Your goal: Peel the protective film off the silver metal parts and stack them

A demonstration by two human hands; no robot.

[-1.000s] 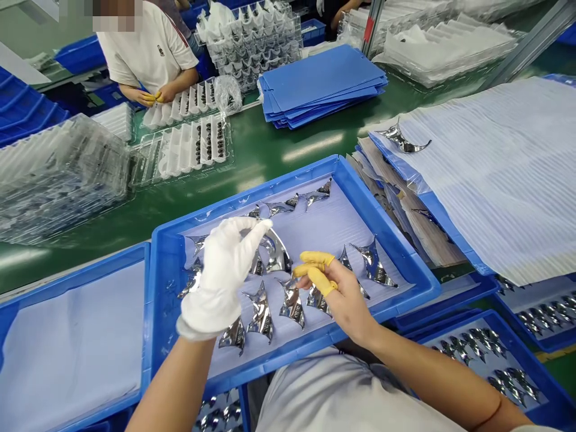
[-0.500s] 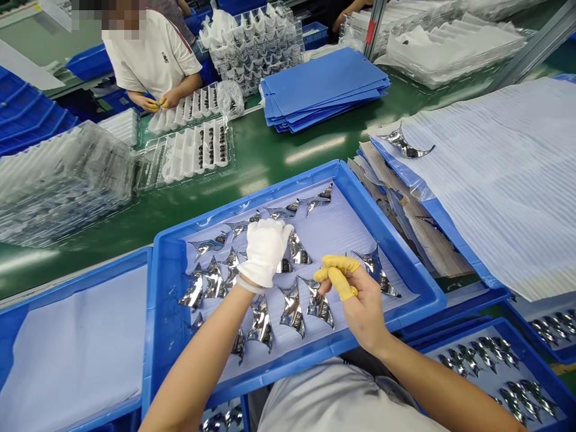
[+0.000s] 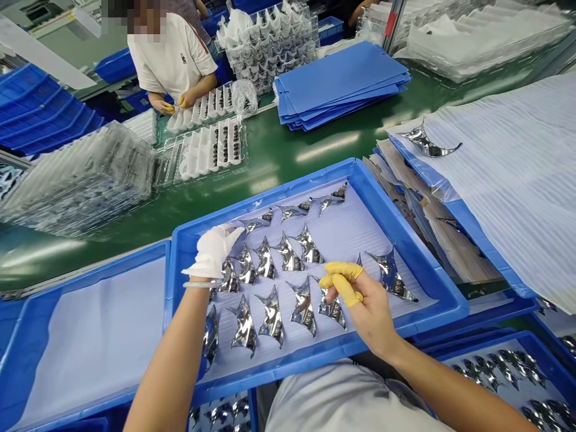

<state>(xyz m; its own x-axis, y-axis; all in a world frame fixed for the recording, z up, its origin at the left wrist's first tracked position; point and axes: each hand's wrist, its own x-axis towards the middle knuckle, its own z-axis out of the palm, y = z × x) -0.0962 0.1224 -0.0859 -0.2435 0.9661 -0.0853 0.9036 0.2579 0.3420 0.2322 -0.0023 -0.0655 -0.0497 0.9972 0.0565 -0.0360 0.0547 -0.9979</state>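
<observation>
My left hand (image 3: 215,249), in a white glove, is over the back left of a blue tray (image 3: 407,234). Its fingers point at the left end of the back row of shiny chrome parts (image 3: 243,327); glove and blur hide whether they grip one. Each part is curved with pointed tips, and several lie in rows on the white lining. My right hand (image 3: 360,297) wears yellow finger covers and is closed in a pinch above the tray's right half. Whatever it holds, if anything, is hidden. A chrome part (image 3: 390,273) lies just right of it.
To the left stands another blue tray with a white liner (image 3: 108,318). Across the green table (image 3: 315,150) are blue sheets (image 3: 342,78) and clear plastic trays (image 3: 209,147); a co-worker (image 3: 173,57) sits beyond. White foam sheeting (image 3: 508,156) at right bears one chrome part (image 3: 429,141).
My left hand has moved left across the tray, uncovering parts in the middle row. My right hand keeps its pinch in nearly the same place. The whole view has shifted slightly.
</observation>
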